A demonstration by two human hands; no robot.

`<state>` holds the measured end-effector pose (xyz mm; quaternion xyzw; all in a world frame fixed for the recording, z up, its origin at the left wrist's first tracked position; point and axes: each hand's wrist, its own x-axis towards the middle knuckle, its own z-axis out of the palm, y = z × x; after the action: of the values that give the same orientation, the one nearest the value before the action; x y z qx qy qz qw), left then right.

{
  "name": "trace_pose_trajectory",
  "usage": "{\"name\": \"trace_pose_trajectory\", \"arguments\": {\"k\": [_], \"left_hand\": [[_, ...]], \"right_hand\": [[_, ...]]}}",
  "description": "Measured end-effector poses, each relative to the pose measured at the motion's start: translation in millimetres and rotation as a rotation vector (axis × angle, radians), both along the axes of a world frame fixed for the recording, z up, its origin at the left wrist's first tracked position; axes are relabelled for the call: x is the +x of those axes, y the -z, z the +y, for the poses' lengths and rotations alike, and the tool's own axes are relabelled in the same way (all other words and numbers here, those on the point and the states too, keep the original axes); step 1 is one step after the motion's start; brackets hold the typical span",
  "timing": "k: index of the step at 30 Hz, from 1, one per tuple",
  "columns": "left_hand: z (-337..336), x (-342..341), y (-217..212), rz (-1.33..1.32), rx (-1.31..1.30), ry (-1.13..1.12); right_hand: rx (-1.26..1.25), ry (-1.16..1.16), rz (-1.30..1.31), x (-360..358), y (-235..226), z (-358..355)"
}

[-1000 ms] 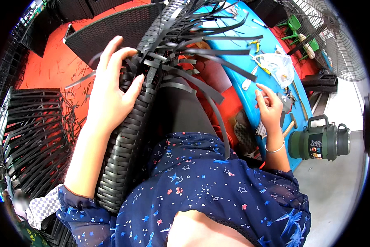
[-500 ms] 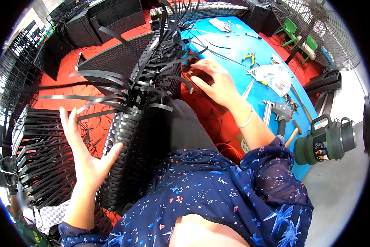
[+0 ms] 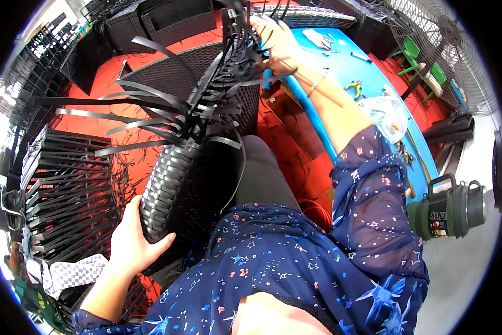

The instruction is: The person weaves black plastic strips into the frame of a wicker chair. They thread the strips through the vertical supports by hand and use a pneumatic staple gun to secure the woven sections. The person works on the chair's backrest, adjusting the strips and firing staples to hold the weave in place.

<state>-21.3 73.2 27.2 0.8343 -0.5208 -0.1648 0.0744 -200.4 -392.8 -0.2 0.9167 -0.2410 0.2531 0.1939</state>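
A black woven wicker panel leans against my legs, its thick braided edge running away from me. Many loose flat black strips stick out from the middle and far part of that edge. Around the near end of the edge is my left hand, thumb on one side and fingers on the other. My right hand reaches to the far end, its fingers curled in among the strips and partly hidden by them. Beyond the panel stands another dark woven piece.
To the right is a blue table with yellow-handled pliers, a marker and a plastic bag. A green jug stands at its near end. Stacked black frames fill the left. Strip scraps litter the red floor.
My left hand has come down from the strips onto the near end of the edge. My right hand has moved from beside the panel to its far end. The panel has shifted slightly.
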Motion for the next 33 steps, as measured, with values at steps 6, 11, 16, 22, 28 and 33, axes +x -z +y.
{"name": "trace_pose_trajectory", "arguments": {"k": [6, 11, 16, 22, 28, 33], "left_hand": [[-8, -3, -6, 0.092, 0.074, -0.07], [-2, 4, -4, 0.048, -0.032, -0.024], [-7, 21, 4, -0.029, -0.084, 0.115], [-7, 62, -9, -0.189, -0.075, 0.238], [-1, 138, 31, -0.354, -0.09, 0.305], [31, 207, 67, -0.403, -0.129, 0.321]], "right_hand": [[-0.154, -0.219, 0.157, 53, -5, -48], [-0.058, -0.178, 0.202, 64, -5, -49], [0.092, -0.167, 0.095, 29, 4, -43], [0.221, -0.2, -0.005, -27, 20, 0], [0.065, -0.097, 0.049, -71, 73, 121], [0.242, -0.237, -0.163, -41, 97, 194]]}}
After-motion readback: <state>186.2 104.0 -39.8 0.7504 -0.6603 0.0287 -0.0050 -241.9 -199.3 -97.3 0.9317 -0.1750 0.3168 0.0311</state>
